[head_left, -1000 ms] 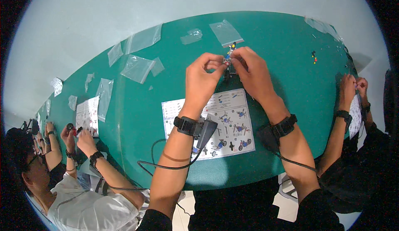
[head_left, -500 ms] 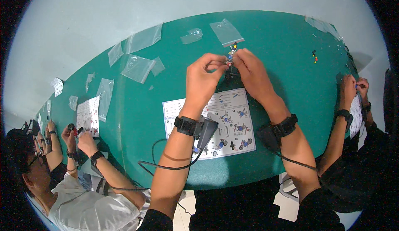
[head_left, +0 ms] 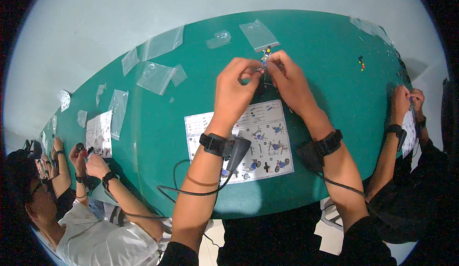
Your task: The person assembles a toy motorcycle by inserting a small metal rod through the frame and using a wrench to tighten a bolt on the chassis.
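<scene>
One small blue, black and yellow plastic model (head_left: 266, 57), pinched by thumb and fingertips of both left hand (head_left: 234, 82) and right hand (head_left: 291, 85), sits toward the far edge of the smooth green table (head_left: 325, 41), apparently at a part-fitting step calling next for steady, aligned pressure.

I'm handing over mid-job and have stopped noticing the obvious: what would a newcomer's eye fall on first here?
First, the left hand and right hand, fingers on a small model above the picture's centre. Next, the white printed sheet nearer the person on the green table. Then the clear bags, scattered mostly across the table's left side.
</scene>
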